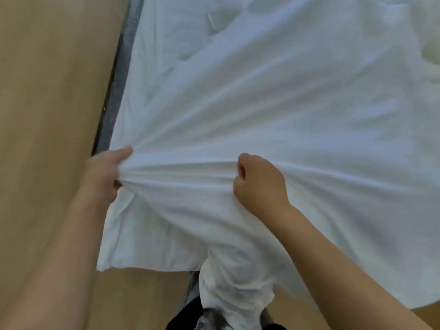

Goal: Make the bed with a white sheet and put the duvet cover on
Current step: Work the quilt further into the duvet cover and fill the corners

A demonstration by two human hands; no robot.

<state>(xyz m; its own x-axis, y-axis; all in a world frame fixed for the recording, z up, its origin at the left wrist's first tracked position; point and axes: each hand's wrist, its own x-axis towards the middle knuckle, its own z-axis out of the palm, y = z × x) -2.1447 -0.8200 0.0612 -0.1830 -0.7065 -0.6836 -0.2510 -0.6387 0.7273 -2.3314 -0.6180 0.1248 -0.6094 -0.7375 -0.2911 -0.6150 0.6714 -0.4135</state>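
Nearest, the sheet's [262,103] hem hangs over the floor [47,91]. Just beyond, the left hand [104,177] and right hand [258,182] each clench a bunch of it, with taut folds between them. The sheet runs lengthwise away from both fists, far and rightward. The left hand sits nearer its left side, by the grey bed edge [119,79].
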